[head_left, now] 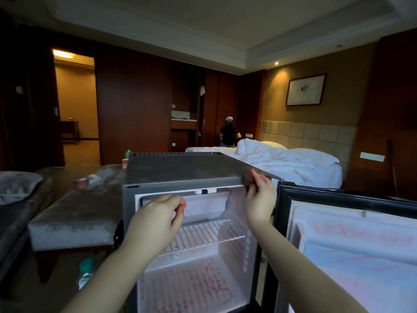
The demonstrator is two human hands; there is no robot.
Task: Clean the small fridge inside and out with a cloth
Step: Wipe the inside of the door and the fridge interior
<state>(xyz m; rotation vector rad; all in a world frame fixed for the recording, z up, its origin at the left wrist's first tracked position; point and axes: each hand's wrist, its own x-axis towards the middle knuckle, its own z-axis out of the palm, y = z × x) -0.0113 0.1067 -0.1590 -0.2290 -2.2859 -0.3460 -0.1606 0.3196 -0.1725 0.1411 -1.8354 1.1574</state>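
Note:
The small grey fridge stands in front of me with its door swung open to the right. Its white inside and the door lining carry red scribbles. A wire shelf sits below the freezer compartment. My left hand is in front of that compartment, thumb and fingers pinching the left edge of the translucent freezer flap. My right hand is at the fridge's upper right front corner, fingers curled on the top edge. No cloth is in view.
A grey upholstered bench with small packets stands left of the fridge. A plastic bottle lies on the floor by it. An unmade white bed is behind on the right. A person stands far back.

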